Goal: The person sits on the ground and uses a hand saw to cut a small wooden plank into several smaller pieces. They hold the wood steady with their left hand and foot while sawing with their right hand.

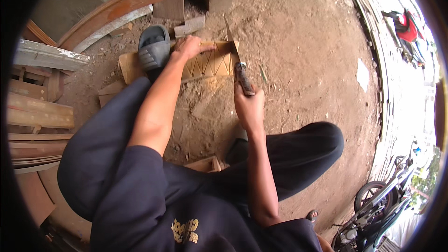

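While the left hand [188, 47] presses on a wooden board [221, 61] lying on the ground, the right hand [250, 107] is closed around the handle of a saw [244, 78]. The two hands are apart from each other. The board is long, flat and yellowish, and a row of dark zigzag lines, like triangles, runs along its face. The saw has a thin, tapering metal blade and a dark handle with a worn, patterned surface. A grey sandal [155, 46], with pale stripes on its strap, is placed on the left part of the board. The ground [308, 60] is brown soil, rough with small stones and chips.

The left hand and the sandal hide some of the board. How far the left fingers bend at its far edge is difficult to see. The blade crosses the board near its right end, but I cannot tell whether the teeth are inside the wood. The right foot is mostly hidden and blurred.

Near the board's far edge lies a small wood block [190, 26]. On the left, stacked planks [41, 110] limit the space; to the right, the soil extends widely toward a motorcycle [373, 205], cut by the dark rim.
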Available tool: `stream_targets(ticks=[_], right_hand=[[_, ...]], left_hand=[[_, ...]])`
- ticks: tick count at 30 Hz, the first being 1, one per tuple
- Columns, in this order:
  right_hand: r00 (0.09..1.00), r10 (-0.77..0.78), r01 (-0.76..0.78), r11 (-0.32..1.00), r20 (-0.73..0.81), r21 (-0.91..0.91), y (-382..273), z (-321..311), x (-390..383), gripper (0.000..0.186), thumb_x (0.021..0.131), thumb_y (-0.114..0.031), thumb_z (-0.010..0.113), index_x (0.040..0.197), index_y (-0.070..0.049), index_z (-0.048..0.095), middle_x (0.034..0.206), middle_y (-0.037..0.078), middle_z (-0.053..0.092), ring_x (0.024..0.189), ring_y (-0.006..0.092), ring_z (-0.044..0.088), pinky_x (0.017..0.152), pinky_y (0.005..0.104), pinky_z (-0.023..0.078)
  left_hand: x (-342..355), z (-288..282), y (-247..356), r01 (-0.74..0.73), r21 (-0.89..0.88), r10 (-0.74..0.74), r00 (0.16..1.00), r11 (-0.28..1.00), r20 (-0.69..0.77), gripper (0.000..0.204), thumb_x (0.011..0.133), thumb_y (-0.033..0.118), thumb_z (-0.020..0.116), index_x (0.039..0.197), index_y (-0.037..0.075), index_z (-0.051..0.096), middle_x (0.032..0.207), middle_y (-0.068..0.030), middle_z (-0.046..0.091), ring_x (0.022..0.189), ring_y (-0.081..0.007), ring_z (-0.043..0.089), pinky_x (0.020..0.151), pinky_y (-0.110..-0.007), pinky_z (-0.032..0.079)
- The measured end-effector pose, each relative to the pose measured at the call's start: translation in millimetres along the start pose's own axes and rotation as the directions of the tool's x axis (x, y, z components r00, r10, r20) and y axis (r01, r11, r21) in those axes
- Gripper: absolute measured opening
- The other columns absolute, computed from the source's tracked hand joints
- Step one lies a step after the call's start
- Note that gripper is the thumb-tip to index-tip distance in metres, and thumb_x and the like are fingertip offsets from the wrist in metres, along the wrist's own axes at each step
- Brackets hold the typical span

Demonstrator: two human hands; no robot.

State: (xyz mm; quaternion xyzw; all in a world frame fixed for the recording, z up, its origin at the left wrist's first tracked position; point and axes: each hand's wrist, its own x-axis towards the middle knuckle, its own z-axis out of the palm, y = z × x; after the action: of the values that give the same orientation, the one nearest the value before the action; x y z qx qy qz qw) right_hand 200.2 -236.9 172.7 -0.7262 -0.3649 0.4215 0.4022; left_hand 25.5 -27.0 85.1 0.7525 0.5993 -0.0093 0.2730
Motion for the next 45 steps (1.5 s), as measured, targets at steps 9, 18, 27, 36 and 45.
stream_targets(ticks=[9,18,27,36,45], right_hand=[[0.996,0.069,-0.070,0.997,0.054,0.031,-6,-38,-56,0.020,0.090,-0.009,0.060,0.075,0.003,0.059,0.061,0.003,0.054,0.058,0.0053,0.047,0.051,0.0275,0.039],[0.995,0.093,-0.092,0.995,0.040,-0.030,-8,-63,-114,0.022,0.091,-0.012,0.062,0.074,0.002,0.061,0.058,0.001,0.047,0.059,0.0048,0.046,0.050,0.0272,0.038],[0.997,0.045,-0.047,0.998,0.058,0.041,1,-28,-52,0.023,0.089,-0.012,0.062,0.074,0.006,0.058,0.058,0.009,0.052,0.056,0.0090,0.048,0.052,0.0323,0.042],[0.993,0.099,-0.094,0.992,0.062,-0.080,-8,-12,-6,0.021,0.091,-0.011,0.057,0.075,0.003,0.056,0.063,0.008,0.052,0.061,0.0096,0.048,0.054,0.0326,0.041],[0.995,-0.097,0.098,0.994,0.020,-0.043,5,-39,-77,0.022,0.092,-0.013,0.062,0.077,0.003,0.061,0.059,-0.003,0.048,0.056,0.0019,0.041,0.048,0.0245,0.033]], left_hand=[[6,-2,-7,0.020,0.020,-0.020,1.000,1.000,0.003,0.086,0.070,0.081,0.059,0.096,-0.001,0.069,0.104,-0.0269,0.067,0.105,-0.0393,0.063,0.090,-0.050,0.047],[17,2,-12,0.050,0.033,-0.050,0.999,0.998,0.010,0.088,0.066,0.082,0.060,0.076,-0.005,0.067,0.085,-0.0225,0.070,0.087,-0.0353,0.068,0.078,-0.049,0.051],[13,-14,-12,0.022,0.073,-0.023,1.000,0.997,0.020,0.088,0.070,0.083,0.055,0.104,0.003,0.070,0.107,-0.0240,0.068,0.108,-0.0384,0.063,0.093,-0.051,0.047],[10,-1,-1,0.027,0.047,-0.027,1.000,0.999,0.002,0.091,0.067,0.083,0.058,0.095,-0.003,0.070,0.102,-0.0244,0.069,0.103,-0.0395,0.065,0.092,-0.049,0.049],[10,-4,-13,0.043,0.066,-0.044,0.999,0.997,0.020,0.088,0.071,0.082,0.057,0.101,0.000,0.069,0.105,-0.0247,0.067,0.106,-0.0390,0.063,0.093,-0.049,0.047]])
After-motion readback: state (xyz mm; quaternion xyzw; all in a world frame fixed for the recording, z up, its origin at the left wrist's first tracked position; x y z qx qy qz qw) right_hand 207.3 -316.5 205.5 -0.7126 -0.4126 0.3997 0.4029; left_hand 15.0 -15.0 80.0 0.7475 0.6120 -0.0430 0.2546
